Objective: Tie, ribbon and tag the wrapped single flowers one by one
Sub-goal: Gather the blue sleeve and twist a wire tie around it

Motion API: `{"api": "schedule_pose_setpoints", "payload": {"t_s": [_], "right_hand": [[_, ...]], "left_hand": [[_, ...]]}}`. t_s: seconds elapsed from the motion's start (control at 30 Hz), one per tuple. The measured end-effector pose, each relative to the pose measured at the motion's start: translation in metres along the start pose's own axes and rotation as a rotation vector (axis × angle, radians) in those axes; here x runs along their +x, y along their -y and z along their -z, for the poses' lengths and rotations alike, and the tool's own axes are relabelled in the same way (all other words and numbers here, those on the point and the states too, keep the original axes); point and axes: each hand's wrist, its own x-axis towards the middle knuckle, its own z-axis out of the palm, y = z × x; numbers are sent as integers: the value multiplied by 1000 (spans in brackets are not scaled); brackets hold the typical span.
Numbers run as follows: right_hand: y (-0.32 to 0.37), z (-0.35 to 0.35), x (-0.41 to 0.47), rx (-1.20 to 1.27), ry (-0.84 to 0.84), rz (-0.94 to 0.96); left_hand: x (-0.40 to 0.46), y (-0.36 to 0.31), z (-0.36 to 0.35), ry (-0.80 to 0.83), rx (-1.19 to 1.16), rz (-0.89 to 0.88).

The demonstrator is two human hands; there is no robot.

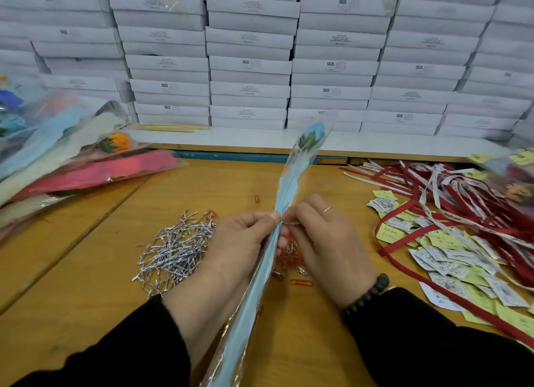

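White cardboard boxes (250,66) form a stacked wall from 10 to 2 o'clock, behind the wooden table (86,285). At 9 o'clock lies a pile of wrapped flowers (86,167) in clear sleeves; whether these are finished cannot be told. At 3 o'clock, red and white ribbons (450,201) lie tangled over a scatter of paper tags (450,259).

At centre, one wrapped flower with blue paper (289,184) slants from 6 o'clock up toward 12, its blue bloom at the top. The left hand (231,245) grips the sleeve at its gathered neck, fingers curled round it. The right hand (326,242) pinches a silver twist tie (291,222) against that neck. Loose silver ties (173,248) are heaped at 8 o'clock; red paper clips (290,259) lie under the hands.

Step in hand, by judgement: tying. Risks:
- Left grip loosens: the gather opens and the tie closes on slack film.
- Tie wound too few turns: it springs off.
- Over-twisting: foil tie snaps or tears the sleeve.
- Ribbon tangle: pulling one strand drags tags off the table edge.
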Motion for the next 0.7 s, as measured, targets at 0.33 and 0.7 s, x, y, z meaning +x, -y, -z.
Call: {"api": "schedule_pose_setpoints", "payload": {"t_s": [0.33, 0.7], "right_hand": [[-2, 1, 2, 248, 88, -271], [1, 2, 13, 1446, 151, -1189]], "left_hand": [[-3, 1, 1, 12, 39, -20], [-1, 3, -1, 4, 26, -50]]}}
